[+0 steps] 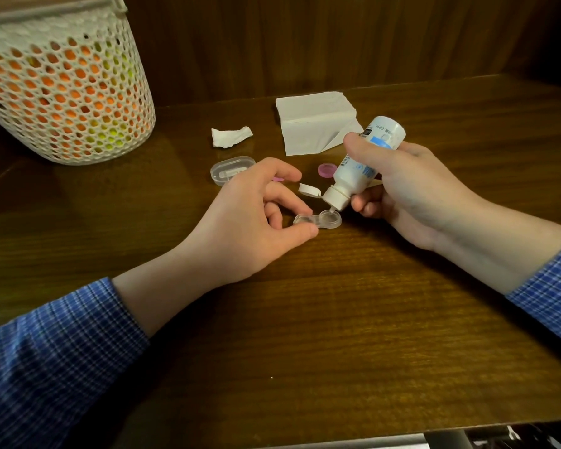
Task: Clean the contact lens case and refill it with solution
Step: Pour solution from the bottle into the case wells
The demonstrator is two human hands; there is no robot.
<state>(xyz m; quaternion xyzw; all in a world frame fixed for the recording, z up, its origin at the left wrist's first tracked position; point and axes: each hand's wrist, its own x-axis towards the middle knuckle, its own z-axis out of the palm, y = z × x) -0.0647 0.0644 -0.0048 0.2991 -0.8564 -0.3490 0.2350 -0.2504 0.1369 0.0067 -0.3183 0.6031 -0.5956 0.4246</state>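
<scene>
At table centre: left hand (pixel 253 215) pinching left well of clear plastic two-well contact lens case (pixel 318 221) between thumb and fingertips, other fingers loosely curled, case flat on dark brown wooden table (pixel 305 319). Right hand (pixel 412 192) wrapped round small white plastic solution bottle with blue label (pixel 363 163), tipped nozzle-down, tip just over right well, white flip cap hanging open. Both lens case wells uncapped. Round pink screw cap (pixel 325 170) behind bottle, on table; second pink cap (pixel 277 179) mostly hidden behind left fingers. Clear oval plastic box (pixel 229 170) just beyond left hand. Crumpled white tissue scrap (pixel 230 137) further back, folded white tissue sheet (pixel 314 123) to its right. White mesh basket holding orange and yellow-green items (pixel 62 92) at far left. Blue checked sleeves (pixel 55 351) on both forearms.
</scene>
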